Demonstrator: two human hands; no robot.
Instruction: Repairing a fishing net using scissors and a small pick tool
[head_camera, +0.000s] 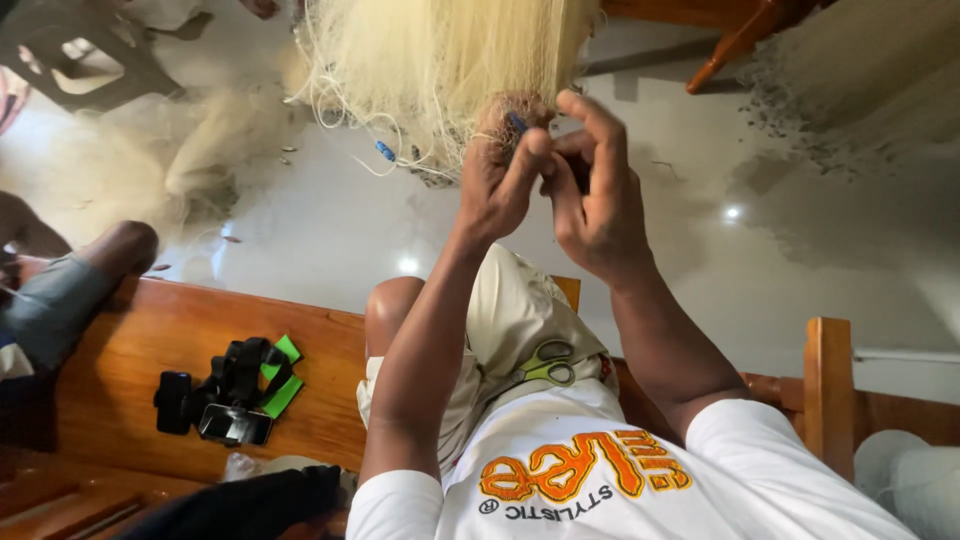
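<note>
Pinching at a knotted, dark clump of the pale fishing net (440, 50), the left hand (497, 180) has its fingers (520, 170) closed on the mesh just below a small blue float (516, 122). The right hand (590, 195) meets it from the other side, fingers (600, 125) curled in tight against the left fingertips, gripping the same bunch of netting. The net hangs above the fingers in a long cream sheet and spreads away over the pale glossy floor (800, 260). A second blue float (385, 151) dangles on a loose strand a little to the left of the fingers. Well below the hands, green-handled scissors (545, 365) lie on the person's lap, against the beige shorts. Farther left, on the wooden bench (150, 340), sits a black strap harness with green tabs (235, 390). Another person's knee (120, 245) rests at the bench's edge.
</note>
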